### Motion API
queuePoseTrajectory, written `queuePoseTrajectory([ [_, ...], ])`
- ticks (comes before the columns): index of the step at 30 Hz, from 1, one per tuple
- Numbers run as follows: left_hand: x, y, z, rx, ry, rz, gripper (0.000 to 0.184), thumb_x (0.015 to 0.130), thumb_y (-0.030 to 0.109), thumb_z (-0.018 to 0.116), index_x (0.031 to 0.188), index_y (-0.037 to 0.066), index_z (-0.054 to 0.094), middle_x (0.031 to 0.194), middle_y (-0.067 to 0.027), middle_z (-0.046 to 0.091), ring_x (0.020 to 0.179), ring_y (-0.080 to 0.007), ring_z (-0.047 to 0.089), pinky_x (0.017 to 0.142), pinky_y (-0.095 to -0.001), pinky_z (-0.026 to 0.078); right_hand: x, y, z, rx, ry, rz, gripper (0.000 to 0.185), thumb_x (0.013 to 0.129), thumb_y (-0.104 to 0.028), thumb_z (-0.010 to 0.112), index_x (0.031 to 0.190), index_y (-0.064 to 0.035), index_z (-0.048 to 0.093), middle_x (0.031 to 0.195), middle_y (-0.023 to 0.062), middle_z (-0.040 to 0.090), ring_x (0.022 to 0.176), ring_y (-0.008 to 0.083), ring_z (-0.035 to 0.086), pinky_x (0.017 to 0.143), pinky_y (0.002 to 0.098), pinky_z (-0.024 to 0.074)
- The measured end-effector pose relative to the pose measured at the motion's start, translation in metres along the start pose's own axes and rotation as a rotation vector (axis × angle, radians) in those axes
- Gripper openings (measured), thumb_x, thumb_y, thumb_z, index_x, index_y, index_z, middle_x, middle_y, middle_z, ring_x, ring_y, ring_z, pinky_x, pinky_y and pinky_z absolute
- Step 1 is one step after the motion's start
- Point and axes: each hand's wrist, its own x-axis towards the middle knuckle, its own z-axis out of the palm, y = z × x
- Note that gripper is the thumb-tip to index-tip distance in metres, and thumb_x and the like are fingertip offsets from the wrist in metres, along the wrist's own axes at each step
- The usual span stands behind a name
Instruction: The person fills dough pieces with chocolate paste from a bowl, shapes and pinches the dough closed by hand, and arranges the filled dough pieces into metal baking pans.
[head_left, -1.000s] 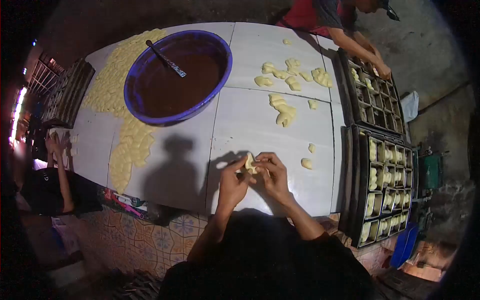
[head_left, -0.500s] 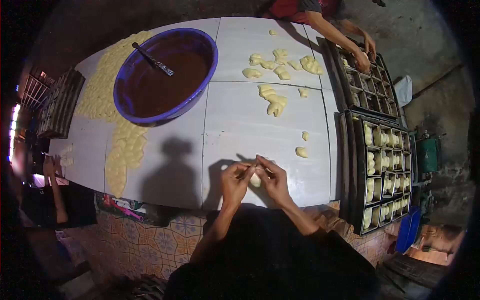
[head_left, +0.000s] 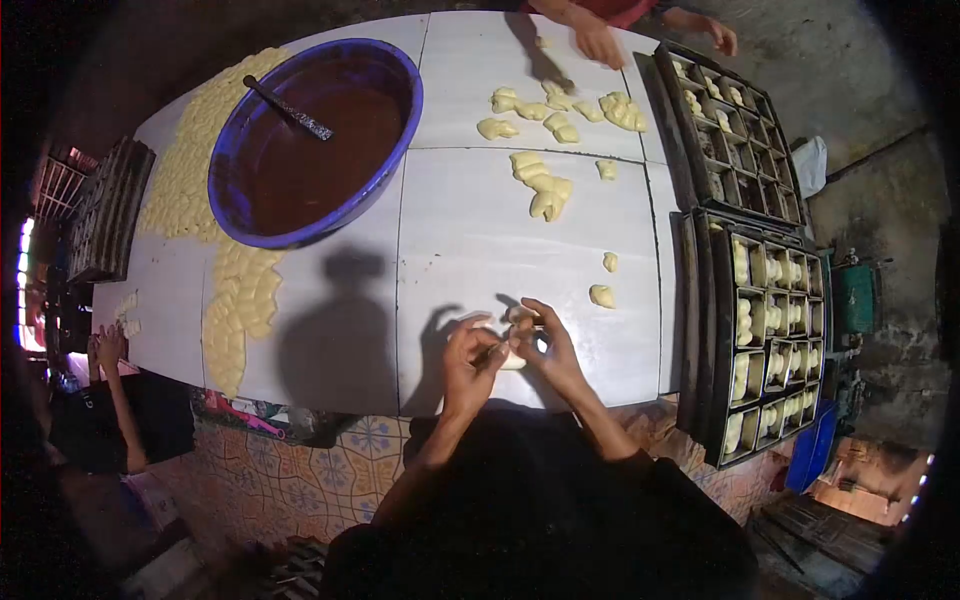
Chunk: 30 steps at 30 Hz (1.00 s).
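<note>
My left hand (head_left: 472, 365) and my right hand (head_left: 548, 350) meet over the near edge of the white tabletop (head_left: 540, 265). Their fingertips are pinched together around a small piece of pale dough (head_left: 514, 361), mostly covered by the fingers. Beyond my hands, to the right, lie two small dough lumps, the closer one (head_left: 601, 296) being larger. A folded dough strip (head_left: 541, 186) rests farther up the table, with several more dough pieces (head_left: 561, 127) behind it.
A blue basin (head_left: 392, 172) of brown filling, with a dark-handled utensil (head_left: 285, 106) in it, stands left beside a mass of cut dough (head_left: 240, 300). Compartment trays (head_left: 727, 335) holding dough line the right edge. A co-worker's hand (head_left: 598, 42) is at the far side, another person's hands (head_left: 105, 348) at left.
The far co-worker's hands have left the far tray, one now over the table; more dough shows in that tray. My hands stay together at the dough, fingers slightly shifted.
</note>
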Motion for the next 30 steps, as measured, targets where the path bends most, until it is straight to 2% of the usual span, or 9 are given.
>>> queuePoseTrajectory([
  [2, -0.004, 0.02, 0.003, -0.083, -0.024, -0.065, 0.057, 0.082, -0.006, 0.063, 0.133, 0.002, 0.039, 0.093, -0.0058, 0.058, 0.085, -0.0141, 0.061, 0.077, -0.0228, 0.049, 0.005, -0.014, -0.019, 0.242, -0.271, 0.674, 0.053, 0.087, -0.007, 0.061, 0.136, -0.0104, 0.043, 0.12, 0.0102, 0.054, 0.095, 0.0135, 0.058, 0.075, 0.0281, 0.0527],
  [4, -0.005, 0.021, 0.003, -0.166, -0.107, 0.028, 0.059, 0.078, -0.005, 0.062, 0.133, 0.003, 0.041, 0.116, -0.0089, 0.05, 0.095, -0.0177, 0.059, 0.087, -0.026, 0.045, 0.002, -0.006, -0.034, 0.47, -0.602, 0.806, 0.057, 0.085, -0.004, 0.059, 0.139, -0.0108, 0.042, 0.123, 0.0149, 0.055, 0.093, 0.0183, 0.062, 0.076, 0.031, 0.0545],
  [8, 0.001, 0.011, -0.003, 0.058, 0.123, 0.06, 0.047, 0.077, -0.004, 0.06, 0.123, 0.004, 0.05, 0.118, -0.0085, 0.05, 0.109, -0.0176, 0.05, 0.094, -0.031, 0.041, 0.03, 0.011, -0.037, -0.284, -0.177, 0.12, 0.048, 0.077, 0.003, 0.058, 0.125, -0.0009, 0.057, 0.113, 0.0153, 0.063, 0.09, 0.0197, 0.063, 0.081, 0.0314, 0.0538],
  [12, 0.013, 0.002, -0.002, -0.044, 0.116, -0.279, 0.034, 0.082, -0.002, 0.06, 0.116, 0.003, 0.054, 0.112, -0.0087, 0.053, 0.105, -0.0161, 0.051, 0.092, -0.0285, 0.042, 0.066, 0.058, -0.058, -0.241, -0.301, 0.082, 0.048, 0.073, 0.013, 0.046, 0.119, 0.0045, 0.058, 0.112, 0.0135, 0.061, 0.108, 0.0234, 0.059, 0.092, 0.0331, 0.0483],
  [14, 0.017, -0.006, -0.004, -0.041, 0.138, -0.284, 0.031, 0.085, 0.0, 0.059, 0.115, 0.003, 0.055, 0.109, -0.0084, 0.054, 0.104, -0.016, 0.052, 0.091, -0.0287, 0.042, 0.063, 0.064, -0.051, -0.269, 0.008, -0.116, 0.044, 0.073, 0.012, 0.046, 0.115, 0.0049, 0.058, 0.109, 0.0134, 0.062, 0.105, 0.023, 0.059, 0.091, 0.0332, 0.0484],
  [22, 0.019, -0.031, -0.008, -0.008, 0.097, -0.292, 0.029, 0.087, 0.024, 0.063, 0.111, 0.007, 0.059, 0.106, -0.0049, 0.059, 0.099, -0.0173, 0.055, 0.085, -0.0332, 0.043, 0.053, 0.046, -0.046, -0.682, -0.283, -0.164, 0.052, 0.074, -0.008, 0.064, 0.124, -0.0025, 0.053, 0.116, 0.0217, 0.057, 0.111, 0.0386, 0.052, 0.098, 0.0439, 0.0409],
  [25, 0.021, -0.013, -0.001, -0.011, 0.143, -0.311, 0.022, 0.088, 0.014, 0.059, 0.108, 0.006, 0.059, 0.103, -0.0058, 0.06, 0.093, -0.0173, 0.057, 0.08, -0.0317, 0.045, 0.041, 0.026, -0.054, -1.001, -0.302, -0.259, 0.09, 0.07, -0.024, 0.079, 0.144, -0.0104, 0.03, 0.143, 0.0283, 0.028, 0.129, 0.0432, 0.035, 0.103, 0.0481, 0.0379],
  [27, 0.023, -0.052, -0.009, -0.09, 0.14, -0.286, 0.022, 0.088, 0.014, 0.058, 0.108, 0.006, 0.058, 0.101, -0.0058, 0.06, 0.092, -0.0181, 0.057, 0.081, -0.0308, 0.044, 0.039, 0.022, -0.05, -1.087, -0.456, -0.286, 0.104, 0.056, -0.024, 0.086, 0.145, -0.0199, 0.033, 0.142, 0.0219, 0.033, 0.13, 0.0386, 0.036, 0.102, 0.0461, 0.039],
  [30, 0.024, -0.046, -0.006, -0.082, 0.128, -0.304, 0.029, 0.085, 0.021, 0.059, 0.11, 0.005, 0.057, 0.103, -0.0086, 0.06, 0.096, -0.0208, 0.056, 0.085, -0.0336, 0.042, 0.044, 0.063, -0.05, -0.92, -0.4, -0.462, 0.065, 0.064, -0.014, 0.079, 0.123, -0.0107, 0.054, 0.13, 0.0162, 0.046, 0.123, 0.0357, 0.042, 0.1, 0.0426, 0.0381],
])
